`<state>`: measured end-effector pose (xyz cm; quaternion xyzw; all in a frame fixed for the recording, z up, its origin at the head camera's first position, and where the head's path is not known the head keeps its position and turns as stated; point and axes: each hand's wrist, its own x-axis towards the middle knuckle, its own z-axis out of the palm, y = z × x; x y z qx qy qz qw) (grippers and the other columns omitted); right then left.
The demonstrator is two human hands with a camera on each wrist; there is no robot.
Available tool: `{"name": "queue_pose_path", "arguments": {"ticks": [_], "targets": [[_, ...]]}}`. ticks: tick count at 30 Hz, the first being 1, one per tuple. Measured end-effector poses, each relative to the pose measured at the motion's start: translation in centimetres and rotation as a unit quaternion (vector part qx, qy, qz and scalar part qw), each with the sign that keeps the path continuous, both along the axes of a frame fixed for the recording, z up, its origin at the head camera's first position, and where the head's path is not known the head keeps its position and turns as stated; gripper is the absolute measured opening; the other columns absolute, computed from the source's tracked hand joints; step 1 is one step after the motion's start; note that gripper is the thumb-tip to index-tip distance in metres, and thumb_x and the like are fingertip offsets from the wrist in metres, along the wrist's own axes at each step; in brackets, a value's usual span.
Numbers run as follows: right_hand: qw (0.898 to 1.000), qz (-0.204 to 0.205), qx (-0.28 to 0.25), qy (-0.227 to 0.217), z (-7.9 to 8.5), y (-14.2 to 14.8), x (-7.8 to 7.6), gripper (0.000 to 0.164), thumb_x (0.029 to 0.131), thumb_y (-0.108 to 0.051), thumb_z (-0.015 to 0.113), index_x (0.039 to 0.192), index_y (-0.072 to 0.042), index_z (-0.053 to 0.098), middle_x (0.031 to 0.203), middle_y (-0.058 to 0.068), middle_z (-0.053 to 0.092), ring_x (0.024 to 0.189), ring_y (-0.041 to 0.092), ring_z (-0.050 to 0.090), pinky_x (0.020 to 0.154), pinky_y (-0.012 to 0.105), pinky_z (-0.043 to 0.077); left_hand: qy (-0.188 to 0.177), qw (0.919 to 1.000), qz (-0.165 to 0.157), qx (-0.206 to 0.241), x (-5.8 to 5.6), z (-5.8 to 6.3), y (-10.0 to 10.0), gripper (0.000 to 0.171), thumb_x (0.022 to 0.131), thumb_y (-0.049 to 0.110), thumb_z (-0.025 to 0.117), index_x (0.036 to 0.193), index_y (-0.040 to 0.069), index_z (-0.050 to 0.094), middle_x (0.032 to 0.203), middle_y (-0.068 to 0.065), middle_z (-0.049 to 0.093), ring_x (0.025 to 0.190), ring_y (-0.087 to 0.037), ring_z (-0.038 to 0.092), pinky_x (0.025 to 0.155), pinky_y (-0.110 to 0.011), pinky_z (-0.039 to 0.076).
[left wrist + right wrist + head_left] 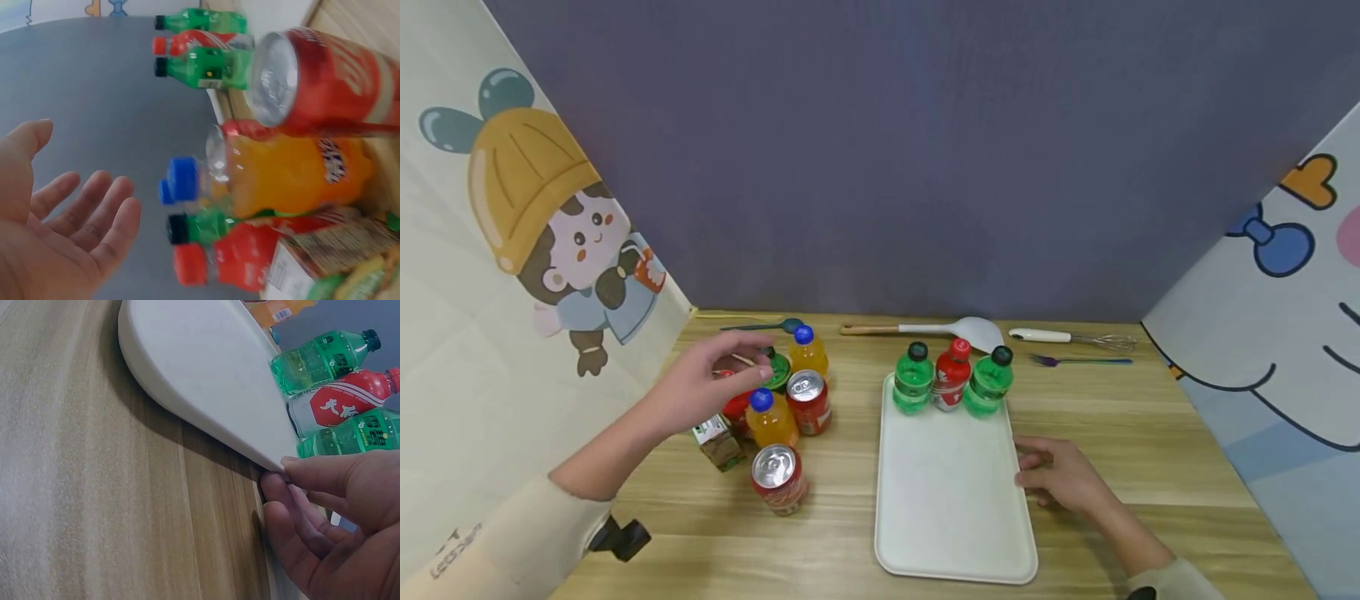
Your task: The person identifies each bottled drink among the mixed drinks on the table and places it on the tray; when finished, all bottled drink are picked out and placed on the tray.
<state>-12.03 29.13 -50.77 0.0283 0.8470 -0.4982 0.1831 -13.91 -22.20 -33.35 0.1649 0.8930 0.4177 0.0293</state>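
Note:
My left hand (707,379) hovers over a cluster of drinks, fingers spread and loosely bent, holding nothing. Around it stand two blue-capped orange soda bottles (772,423), a green bottle (780,368), a red bottle (240,256) partly hidden by that hand in the head view, two red cans (778,482) and a drink carton (720,443). My right hand (1063,477) pinches the right edge of a white tray (952,500), thumb on top of the rim and fingers beneath. Two green bottles (914,382) with a red bottle (952,377) between them stand upright at the tray's far end.
Along the back of the wooden table lie a dark spoon (790,326), a white ladle (976,333) with a wooden handle end, a whisk (1108,341) and a purplish fork (1075,361). A grey wall (880,167) rises behind, with printed panels on both sides.

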Motion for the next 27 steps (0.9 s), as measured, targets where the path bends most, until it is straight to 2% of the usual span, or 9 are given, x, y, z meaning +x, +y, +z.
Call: {"name": "queue_pose_path", "arguments": {"ticks": [5,12,18,24,27], "targets": [[1.0,0.0,-0.002,-0.001,-0.2,0.1,0.0,0.071,0.084,-0.005,0.081,0.147,0.005,0.05,0.102,0.015,0.068,0.074,0.024,0.069,0.055,0.036,0.059,-0.006,0.9999,0.011,-0.007,0.9,-1.2,-1.7,0.049,0.099,0.028,0.071,0.141,0.007,0.057,0.123,-0.013,0.068,0.104,-0.027,0.07,0.079,-0.023,0.059],[1.0,0.002,-0.003,-0.003,-0.2,0.2,0.1,0.071,0.084,-0.005,0.081,0.147,0.005,0.05,0.102,0.015,0.068,0.074,0.024,0.069,0.055,0.036,0.059,-0.036,0.9992,0.017,-0.006,2.0,-3.1,-3.0,0.047,0.098,0.027,0.072,0.138,0.007,0.058,0.126,-0.015,0.067,0.104,-0.027,0.069,0.079,-0.024,0.06],[1.0,0.001,0.0,-0.001,0.0,0.1,0.1,0.07,0.084,-0.005,0.081,0.147,0.004,0.051,0.102,0.015,0.068,0.074,0.024,0.069,0.055,0.036,0.058,-0.054,0.9981,0.031,-0.001,2.3,-4.4,-2.9,0.05,0.096,0.031,0.075,0.137,0.006,0.059,0.124,-0.013,0.068,0.103,-0.025,0.069,0.075,-0.025,0.06],[1.0,0.004,-0.001,0.0,0.0,0.1,-0.1,0.07,0.084,-0.004,0.08,0.146,0.005,0.05,0.101,0.014,0.067,0.074,0.024,0.068,0.055,0.036,0.058,-0.087,0.9958,0.029,0.0,2.4,-4.9,-2.4,0.053,0.095,0.035,0.075,0.137,0.007,0.059,0.126,-0.014,0.067,0.103,-0.023,0.07,0.076,-0.027,0.062],[1.0,0.004,0.001,-0.001,-0.1,0.1,-0.1,0.069,0.085,-0.005,0.08,0.147,0.005,0.05,0.101,0.014,0.067,0.074,0.024,0.068,0.055,0.035,0.058,-0.085,0.9961,0.025,-0.003,2.4,-5.1,-2.2,0.055,0.095,0.035,0.076,0.139,0.007,0.058,0.128,-0.014,0.067,0.104,-0.024,0.071,0.077,-0.028,0.062]]}}
